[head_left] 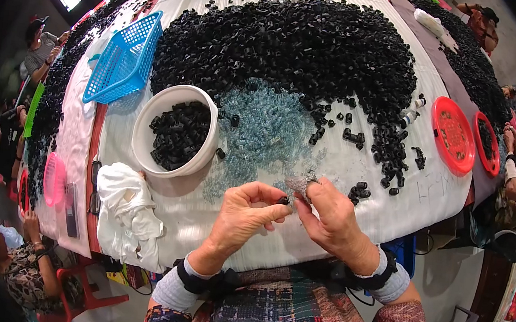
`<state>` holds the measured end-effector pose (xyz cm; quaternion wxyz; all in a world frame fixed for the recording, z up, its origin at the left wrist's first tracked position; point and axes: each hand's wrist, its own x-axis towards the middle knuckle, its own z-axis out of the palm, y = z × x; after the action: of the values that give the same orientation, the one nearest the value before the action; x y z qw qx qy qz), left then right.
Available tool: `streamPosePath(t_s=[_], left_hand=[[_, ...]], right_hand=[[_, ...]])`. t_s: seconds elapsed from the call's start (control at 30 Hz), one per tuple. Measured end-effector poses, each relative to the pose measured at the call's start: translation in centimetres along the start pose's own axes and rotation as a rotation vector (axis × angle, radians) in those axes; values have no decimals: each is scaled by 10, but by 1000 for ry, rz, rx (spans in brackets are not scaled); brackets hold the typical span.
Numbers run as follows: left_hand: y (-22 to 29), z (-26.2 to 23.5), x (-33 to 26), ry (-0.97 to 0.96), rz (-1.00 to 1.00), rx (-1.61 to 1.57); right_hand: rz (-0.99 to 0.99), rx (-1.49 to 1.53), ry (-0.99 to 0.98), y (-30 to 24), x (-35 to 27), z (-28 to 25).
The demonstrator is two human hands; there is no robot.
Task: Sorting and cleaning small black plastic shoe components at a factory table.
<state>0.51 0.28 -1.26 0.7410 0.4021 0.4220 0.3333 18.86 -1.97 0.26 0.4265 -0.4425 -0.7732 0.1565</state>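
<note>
Left fingers (270,212) pinch a black plastic piece (283,200), right fingers (308,218) a grey scrap (297,184); translucent bluish bits (267,125), round white bowl (199,168) ahead.

On this cloth-covered table (418,204) I see small black pieces (288,46), clear bluish bits (268,121), a white bowl (208,147), a blue basket (137,84), a red tray (438,138) and a crumpled cloth (132,208).

The far heap of black pieces (281,45) looks like faintly glossy plastic; the bluish bits (266,121) nearer are clear and shiny. At near centre, a grey thing (300,183) looks rough. The left bowl (190,168) is smooth plastic, the near-left cloth (129,207) matt and creased.
</note>
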Motion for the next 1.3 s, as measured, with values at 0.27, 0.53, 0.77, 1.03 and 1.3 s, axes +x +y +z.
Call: streamPosePath(t_s=[0.27, 0.53, 0.77, 1.03, 1.3], left_hand=[[4, 6, -3, 12, 63, 126], [3, 6, -3, -6, 17, 9], [-7, 3, 1, -7, -24, 45], [-3, 7, 6, -83, -14, -143], [1, 0, 6, -3, -12, -202]], right_hand=[[-2, -33, -107, -5, 0, -6], [31, -6, -117, -6, 0, -7], [67, 25, -83, -1, -4, -3], [67, -6, 17, -3, -3, -9], [9, -48, 20, 11, 9, -19]])
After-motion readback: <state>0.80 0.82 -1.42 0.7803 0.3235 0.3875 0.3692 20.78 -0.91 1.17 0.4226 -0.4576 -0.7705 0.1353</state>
